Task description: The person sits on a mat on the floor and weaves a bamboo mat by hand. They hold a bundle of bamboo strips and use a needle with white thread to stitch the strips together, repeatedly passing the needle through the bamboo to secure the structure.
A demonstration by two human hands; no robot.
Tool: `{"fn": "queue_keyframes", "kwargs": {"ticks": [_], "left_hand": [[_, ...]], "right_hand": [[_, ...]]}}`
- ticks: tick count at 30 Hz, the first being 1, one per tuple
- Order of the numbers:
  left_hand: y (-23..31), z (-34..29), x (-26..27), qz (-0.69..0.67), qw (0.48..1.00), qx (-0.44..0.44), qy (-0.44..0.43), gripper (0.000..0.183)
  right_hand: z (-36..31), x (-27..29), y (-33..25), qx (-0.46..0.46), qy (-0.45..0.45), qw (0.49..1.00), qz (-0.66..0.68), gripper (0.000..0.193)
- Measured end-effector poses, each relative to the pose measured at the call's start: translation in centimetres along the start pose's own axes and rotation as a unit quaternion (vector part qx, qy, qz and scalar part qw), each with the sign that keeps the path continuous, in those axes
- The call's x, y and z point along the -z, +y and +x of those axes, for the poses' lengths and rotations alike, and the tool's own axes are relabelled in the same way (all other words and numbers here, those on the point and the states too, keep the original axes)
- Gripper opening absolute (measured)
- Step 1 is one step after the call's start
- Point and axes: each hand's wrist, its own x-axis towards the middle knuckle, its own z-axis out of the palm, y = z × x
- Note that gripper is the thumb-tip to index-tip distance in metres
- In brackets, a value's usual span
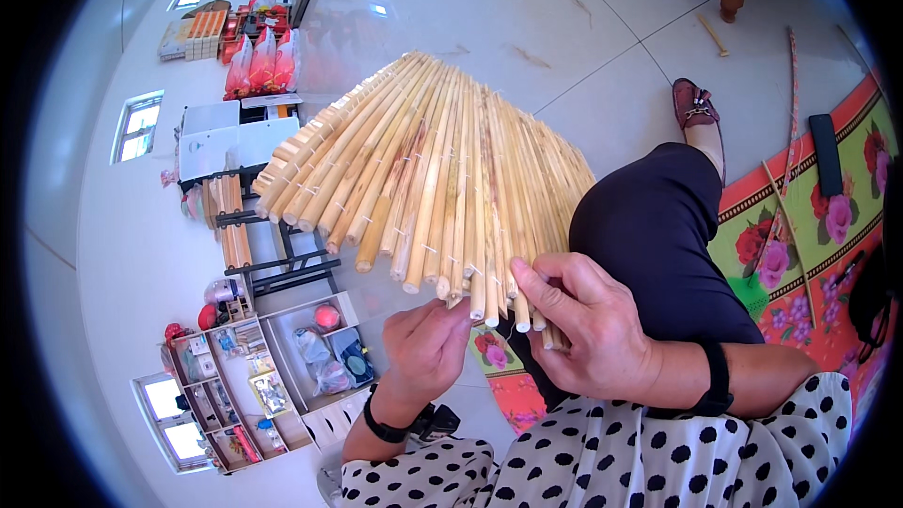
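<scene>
Closest to me is the white shirt w/ black dots [602,452] down at 6 o'clock. Just beyond it, filling the ctr and running up twd 11 and 12, I've got the stick mat [447,169]: pale, thin rods side by side, approx. fan-shaped, joined by short light stitches, w/ uneven cut ends facing me. My R hand [588,320], at 4 o'clock, has a firm, narrow grip on the mat's near edge, thumb on top, fingers curled round the outer rods. My L hand [426,348], btwn 6 and 7, is up against the rod ends w/ fingers bunched; tips partly hidden, so can't tell if it's pinching a rod. Blk band on each wrist. Dark trouser leg [649,235] bent at 3 o'clock, brown shoe [694,103] past it at 2. Floral mat [729,245] also at 3, on the tiled floor [611,0], w/ a loose thin stick [795,245] and a dark flat oblong thing [825,155] on it. Off L: shelf unit [246,325] w/ small stuff at 8 o'clock, white boxes [209,155] btwn 9 and 10, red & white bags [263,66] approx. 10.
</scene>
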Motion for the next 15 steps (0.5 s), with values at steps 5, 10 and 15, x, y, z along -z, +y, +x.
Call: {"fn": "queue_keyframes", "kwargs": {"ticks": [5,10,15], "left_hand": [[0.0,-0.1,0.0,0.006,1.000,0.000,0.003,0.025],[1.0,0.9,-0.6,0.027,0.999,0.002,0.020,0.009],[1.7,0.7,-0.4,0.008,0.997,0.075,-0.017,0.019]], "right_hand": [[0.0,0.0,0.0,0.005,-0.003,1.000,-0.002,0.081],[0.0,-0.5,0.3,0.016,-0.007,1.000,0.003,0.078],[0.1,0.1,-0.3,0.008,-0.014,1.000,-0.022,0.075]]}}
